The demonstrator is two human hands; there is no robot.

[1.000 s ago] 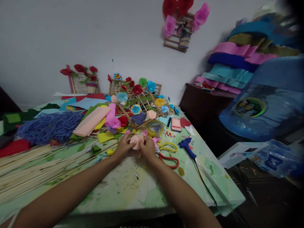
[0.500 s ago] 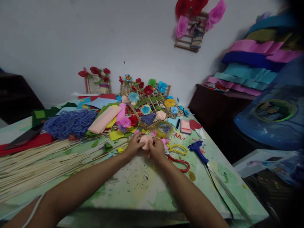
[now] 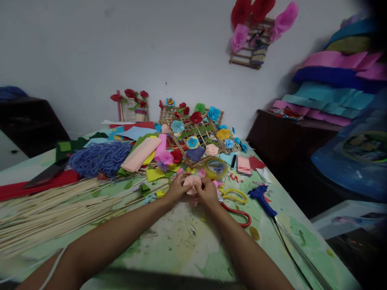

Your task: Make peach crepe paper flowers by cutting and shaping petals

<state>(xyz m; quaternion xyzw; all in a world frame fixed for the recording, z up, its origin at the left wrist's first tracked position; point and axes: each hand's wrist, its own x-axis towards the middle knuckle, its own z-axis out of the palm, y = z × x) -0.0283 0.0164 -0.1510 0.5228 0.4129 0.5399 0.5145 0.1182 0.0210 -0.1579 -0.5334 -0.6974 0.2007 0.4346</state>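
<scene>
Between my two hands is a pale pink paper flower [image 3: 192, 184], held just above the table's middle. My left hand [image 3: 176, 188] pinches its left edge with thumb and fingers. On the other side, my right hand [image 3: 209, 194] grips the right edge, its fingertips partly hidden behind the petals. Scissors with one yellow and one red handle [image 3: 249, 219] lie right beside my right hand, their blades mostly covered by it. A roll of clear tape [image 3: 215, 167] sits behind the hands, with small pink paper scraps near it.
Thin bamboo sticks [image 3: 72, 207] spread over the left side, below blue yarn [image 3: 98, 159] and a pink crepe paper roll [image 3: 141, 154]. A blue glue gun [image 3: 263, 200] with its cord lies at right. Behind stands a stick frame with paper flowers [image 3: 196, 133]. The green tablecloth [image 3: 163, 249] covers the table.
The whole view has shifted slightly, so everything sits a little further right and lower. Both hands still hold the pink flower, whose petals now look more spread.
</scene>
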